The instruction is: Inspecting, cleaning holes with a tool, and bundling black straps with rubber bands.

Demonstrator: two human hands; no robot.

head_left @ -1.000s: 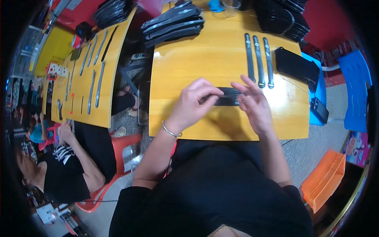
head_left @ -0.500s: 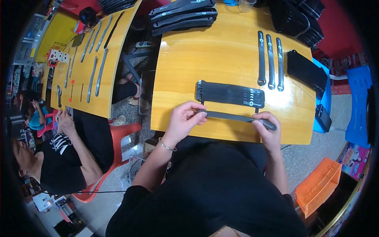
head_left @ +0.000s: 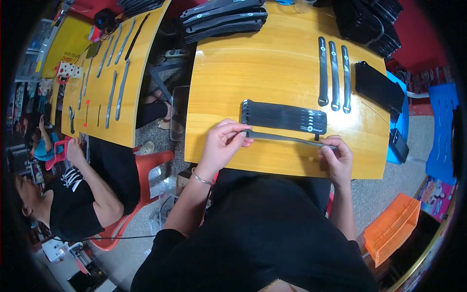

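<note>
Bright, even light; sharp centre, heavy fisheye bending, dark rim.

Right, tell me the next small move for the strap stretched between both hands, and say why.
Probably lay the strap flat beside the row of straps. The left hand and right hand pinch its two ends, holding it taut just in front of that aligned row, parallel to it.
</note>
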